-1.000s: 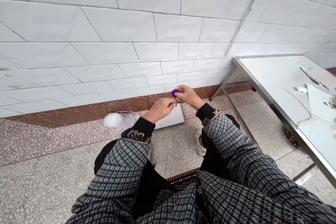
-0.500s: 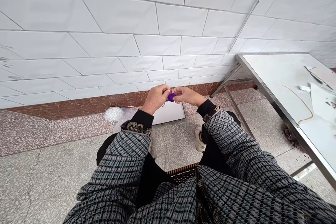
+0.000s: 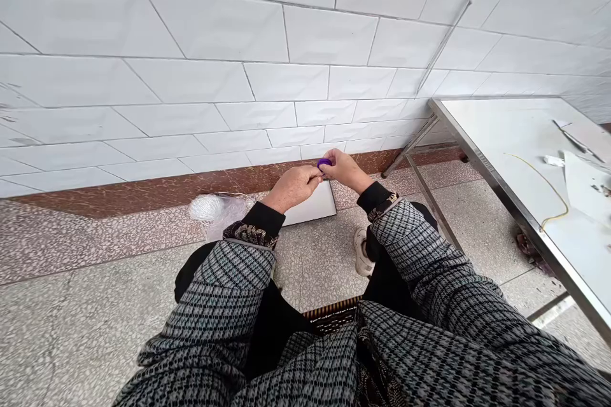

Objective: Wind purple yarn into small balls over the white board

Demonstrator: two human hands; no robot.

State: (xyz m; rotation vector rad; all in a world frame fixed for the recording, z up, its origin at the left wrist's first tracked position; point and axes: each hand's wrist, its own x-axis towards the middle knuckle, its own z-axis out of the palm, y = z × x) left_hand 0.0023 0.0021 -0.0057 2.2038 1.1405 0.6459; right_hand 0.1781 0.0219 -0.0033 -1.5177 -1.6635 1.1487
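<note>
A small bundle of purple yarn is pinched in the fingers of my right hand, in front of the wall's foot. My left hand is closed, its fingertips meeting the bundle's lower left side and touching the right fingers; a strand between them is too small to make out. Below both hands lies a flat white box or board with a dark edge, partly covered by the left hand. To the left, a ball of white yarn rests in a clear plastic bag on the floor.
A metal-edged table stands at the right, bearing a yellow cord and white sheets. White tiled wall rises ahead. My shoe is on the speckled floor, and a woven seat edge shows between my legs.
The purple yarn has moved slightly right and up with my right hand, and has turned. My left hand has rolled over, back upward, and shifted right.
</note>
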